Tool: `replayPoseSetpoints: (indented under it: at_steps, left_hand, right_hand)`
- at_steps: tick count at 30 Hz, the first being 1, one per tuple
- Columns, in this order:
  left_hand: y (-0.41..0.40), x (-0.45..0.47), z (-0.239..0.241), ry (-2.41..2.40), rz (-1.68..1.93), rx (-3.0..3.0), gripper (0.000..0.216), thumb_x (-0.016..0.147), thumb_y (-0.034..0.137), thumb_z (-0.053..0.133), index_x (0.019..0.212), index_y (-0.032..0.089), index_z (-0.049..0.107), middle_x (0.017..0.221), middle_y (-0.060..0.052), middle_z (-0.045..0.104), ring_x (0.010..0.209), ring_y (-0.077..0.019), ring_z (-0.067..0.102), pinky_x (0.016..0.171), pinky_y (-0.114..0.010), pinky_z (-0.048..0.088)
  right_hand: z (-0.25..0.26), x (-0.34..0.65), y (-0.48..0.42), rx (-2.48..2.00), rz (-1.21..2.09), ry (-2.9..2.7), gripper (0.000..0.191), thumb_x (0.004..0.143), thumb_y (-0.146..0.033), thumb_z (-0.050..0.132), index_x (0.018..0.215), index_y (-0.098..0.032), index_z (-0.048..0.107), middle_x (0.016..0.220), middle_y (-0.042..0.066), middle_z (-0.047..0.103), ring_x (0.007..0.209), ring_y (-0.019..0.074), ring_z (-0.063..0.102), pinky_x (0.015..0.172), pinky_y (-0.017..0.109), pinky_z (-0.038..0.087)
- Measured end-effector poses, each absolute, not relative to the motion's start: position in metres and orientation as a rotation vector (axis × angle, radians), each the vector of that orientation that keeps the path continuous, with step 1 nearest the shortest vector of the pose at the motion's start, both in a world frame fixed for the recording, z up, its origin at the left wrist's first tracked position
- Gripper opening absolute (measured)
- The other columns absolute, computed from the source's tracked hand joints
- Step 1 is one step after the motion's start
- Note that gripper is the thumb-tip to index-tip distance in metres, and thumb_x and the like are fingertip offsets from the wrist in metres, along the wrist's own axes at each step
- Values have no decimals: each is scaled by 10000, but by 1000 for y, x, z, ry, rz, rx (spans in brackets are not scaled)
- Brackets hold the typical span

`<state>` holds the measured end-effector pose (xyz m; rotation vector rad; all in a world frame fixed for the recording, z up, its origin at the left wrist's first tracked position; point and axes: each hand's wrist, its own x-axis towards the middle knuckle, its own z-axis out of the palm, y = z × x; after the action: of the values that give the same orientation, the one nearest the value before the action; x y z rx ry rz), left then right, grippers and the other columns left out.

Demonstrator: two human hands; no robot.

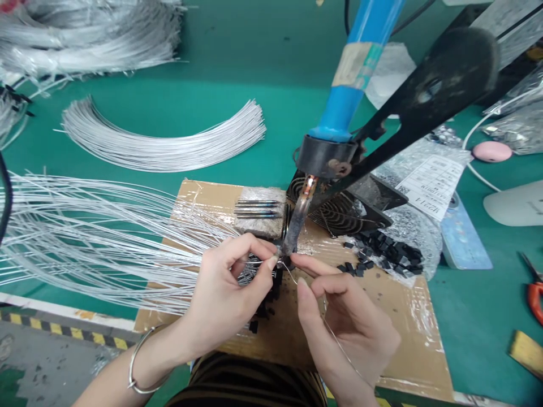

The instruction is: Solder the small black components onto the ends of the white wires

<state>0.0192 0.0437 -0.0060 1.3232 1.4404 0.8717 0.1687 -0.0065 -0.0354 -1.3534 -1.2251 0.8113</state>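
A blue-handled soldering iron (355, 73) hangs fixed in a black stand, its tip (294, 232) pointing down at a taped cardboard board (407, 333). My left hand (231, 282) is pinched shut on a small part and white wires, held against the tip. My right hand (339, 322) pinches a thin strand of solder wire (335, 339), feeding its end to the same spot. A fan of white wires (93, 237) runs left from my left hand.
Small black components (386, 254) spill from a plastic bag at the right. A small black fan (339, 212) sits behind the iron. More white wire bundles (161, 144) lie on the green table. Orange-handled cutters (535, 294) lie at the far right.
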Motion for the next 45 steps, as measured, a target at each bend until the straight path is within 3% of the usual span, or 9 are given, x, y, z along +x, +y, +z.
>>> replayPoseSetpoints:
  at_steps: [7,20,45]
  left_hand:
    - [42,16,-7,1445,870,1362,135,902,213,659,780,210,718,906,-74,842,760,-246,748,647,-368,524]
    - [42,19,-7,1442,873,1360,129,899,215,657,786,213,720,921,-75,844,798,-259,764,666,-371,535]
    - [41,16,-9,1433,898,1387,131,897,191,664,784,204,727,903,-55,842,760,-231,745,626,-342,490]
  right_hand:
    - [-35,169,-8,-1358,823,-1207,204,962,-90,691,826,-232,635,1194,66,836,1055,190,813,940,297,615]
    - [-37,167,-6,-1344,739,-1270,203,950,-88,693,821,-234,640,1135,93,848,1029,236,830,858,322,650]
    - [-43,171,-4,-1290,684,-1334,189,940,-74,729,849,-227,665,1146,65,845,1015,183,828,886,251,649]
